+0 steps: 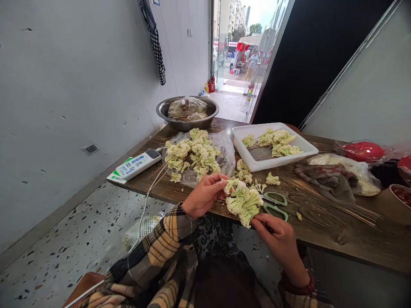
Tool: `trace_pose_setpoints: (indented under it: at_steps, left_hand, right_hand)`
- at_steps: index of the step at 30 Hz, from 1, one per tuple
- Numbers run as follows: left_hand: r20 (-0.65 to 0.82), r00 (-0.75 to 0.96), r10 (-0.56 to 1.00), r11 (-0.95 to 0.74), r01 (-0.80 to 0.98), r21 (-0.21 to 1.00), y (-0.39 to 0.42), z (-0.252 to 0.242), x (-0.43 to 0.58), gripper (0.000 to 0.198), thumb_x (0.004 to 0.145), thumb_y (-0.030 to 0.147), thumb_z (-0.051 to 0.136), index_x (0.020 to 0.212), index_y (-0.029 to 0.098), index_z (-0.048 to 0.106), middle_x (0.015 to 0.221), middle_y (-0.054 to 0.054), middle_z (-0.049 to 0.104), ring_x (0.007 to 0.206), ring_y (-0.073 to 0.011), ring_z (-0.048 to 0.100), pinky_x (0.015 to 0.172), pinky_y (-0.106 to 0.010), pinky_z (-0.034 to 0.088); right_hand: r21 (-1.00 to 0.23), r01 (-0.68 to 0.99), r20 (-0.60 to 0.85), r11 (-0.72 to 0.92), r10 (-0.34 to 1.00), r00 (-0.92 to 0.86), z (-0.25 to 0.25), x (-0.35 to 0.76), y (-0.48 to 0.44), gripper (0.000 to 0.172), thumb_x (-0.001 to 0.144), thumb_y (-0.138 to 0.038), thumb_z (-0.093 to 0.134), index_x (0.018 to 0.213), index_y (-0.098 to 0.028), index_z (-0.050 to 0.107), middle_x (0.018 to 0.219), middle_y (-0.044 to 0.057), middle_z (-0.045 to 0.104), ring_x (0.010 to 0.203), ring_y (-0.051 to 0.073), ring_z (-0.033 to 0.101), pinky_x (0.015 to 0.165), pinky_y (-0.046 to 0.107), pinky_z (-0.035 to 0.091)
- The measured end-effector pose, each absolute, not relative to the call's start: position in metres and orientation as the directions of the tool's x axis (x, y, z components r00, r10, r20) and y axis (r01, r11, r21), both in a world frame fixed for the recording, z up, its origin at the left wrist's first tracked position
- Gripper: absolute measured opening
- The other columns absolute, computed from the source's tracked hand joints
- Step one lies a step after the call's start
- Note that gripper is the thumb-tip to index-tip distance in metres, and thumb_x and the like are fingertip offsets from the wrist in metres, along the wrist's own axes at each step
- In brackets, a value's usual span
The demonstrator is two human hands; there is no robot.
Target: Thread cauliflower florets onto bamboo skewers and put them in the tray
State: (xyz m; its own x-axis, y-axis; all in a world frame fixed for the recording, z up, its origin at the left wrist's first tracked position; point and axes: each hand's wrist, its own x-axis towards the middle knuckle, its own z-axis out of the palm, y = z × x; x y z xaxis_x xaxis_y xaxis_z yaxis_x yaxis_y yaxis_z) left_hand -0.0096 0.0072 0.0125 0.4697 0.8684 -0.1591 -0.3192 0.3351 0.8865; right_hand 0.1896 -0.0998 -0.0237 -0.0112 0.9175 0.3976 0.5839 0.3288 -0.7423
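My left hand (205, 194) pinches the upper end of a row of cauliflower florets (243, 200) held over the near edge of the wooden table (321, 218). My right hand (278, 233) grips the lower end of the same row; a skewer through it cannot be made out. Green-handled scissors (274, 204) lie on the table just behind the florets. A pile of loose cauliflower florets (194, 154) rests on a clear plastic bag further left. A white tray (247, 147) behind holds several cauliflower skewers (279, 143).
A metal basin (188, 112) with a bagged item stands at the table's far end. A white-green power strip (135, 166) lies at the left edge. Loose bamboo skewers (340, 205), a dark cloth (327, 177), red bowls and bags fill the right. An open doorway lies beyond.
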Motion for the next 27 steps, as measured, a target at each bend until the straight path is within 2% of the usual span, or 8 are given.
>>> trace_pose_setpoints:
  at_steps: [6, 11, 14, 16, 22, 27]
  left_hand:
    - [-0.118, 0.437, 0.892, 0.252, -0.263, 0.931, 0.003, 0.014, -0.008, 0.029, 0.072, 0.037, 0.071, 0.085, 0.014, 0.06, 0.068, 0.0, 0.061, 0.056, -0.0069, 0.049, 0.053, -0.019, 0.037]
    - [0.007, 0.384, 0.923, -0.011, 0.008, 1.0, -0.001, 0.02, -0.01, 0.023, 0.079, 0.037, 0.062, 0.087, 0.015, 0.06, 0.066, 0.001, 0.056, 0.059, -0.0093, 0.047, 0.057, -0.022, 0.038]
    - [0.106, 0.363, 0.926, -0.175, 0.164, 0.971, -0.002, 0.022, -0.011, 0.02, 0.081, 0.034, 0.058, 0.085, 0.015, 0.061, 0.067, 0.001, 0.053, 0.06, -0.0102, 0.044, 0.056, -0.022, 0.036]
    - [0.144, 0.352, 0.925, -0.226, 0.206, 0.952, -0.003, 0.022, -0.011, 0.018, 0.081, 0.033, 0.056, 0.085, 0.016, 0.062, 0.069, 0.001, 0.053, 0.061, -0.0105, 0.044, 0.056, -0.022, 0.035]
    - [0.122, 0.359, 0.925, -0.204, 0.202, 0.958, -0.004, 0.019, -0.01, 0.02, 0.081, 0.034, 0.056, 0.084, 0.015, 0.061, 0.065, 0.001, 0.052, 0.058, -0.0105, 0.042, 0.054, -0.022, 0.033]
    - [0.061, 0.346, 0.936, -0.104, 0.105, 0.989, -0.004, 0.019, -0.007, 0.023, 0.077, 0.037, 0.061, 0.081, 0.014, 0.062, 0.061, 0.002, 0.049, 0.058, -0.0102, 0.042, 0.055, -0.022, 0.032]
  right_hand:
    - [-0.751, 0.548, 0.444, 0.369, 0.896, 0.005, -0.022, 0.186, -0.101, 0.013, 0.085, -0.024, 0.06, 0.075, -0.021, 0.068, 0.068, 0.0, 0.07, 0.06, 0.014, 0.065, 0.056, 0.022, 0.049]
    - [-0.765, 0.534, 0.433, 0.361, 0.901, 0.011, -0.021, 0.185, -0.101, 0.014, 0.085, -0.023, 0.06, 0.072, -0.02, 0.067, 0.067, 0.0, 0.069, 0.058, 0.013, 0.063, 0.056, 0.02, 0.048]
    - [-0.771, 0.535, 0.422, 0.346, 0.907, 0.021, -0.021, 0.186, -0.102, 0.014, 0.084, -0.024, 0.06, 0.073, -0.02, 0.068, 0.067, -0.001, 0.069, 0.058, 0.012, 0.063, 0.056, 0.019, 0.047]
    - [-0.774, 0.537, 0.413, 0.336, 0.911, 0.025, -0.021, 0.186, -0.103, 0.015, 0.085, -0.025, 0.06, 0.073, -0.02, 0.068, 0.066, -0.001, 0.068, 0.057, 0.012, 0.062, 0.056, 0.019, 0.047]
    - [-0.779, 0.544, 0.392, 0.312, 0.919, 0.033, -0.027, 0.182, -0.105, 0.018, 0.086, -0.027, 0.058, 0.071, -0.02, 0.068, 0.058, -0.003, 0.063, 0.052, 0.011, 0.058, 0.053, 0.019, 0.044]
    - [-0.779, 0.55, 0.399, 0.302, 0.915, 0.062, -0.033, 0.177, -0.102, 0.022, 0.086, -0.028, 0.057, 0.068, -0.019, 0.066, 0.055, -0.003, 0.06, 0.05, 0.011, 0.055, 0.052, 0.02, 0.042]
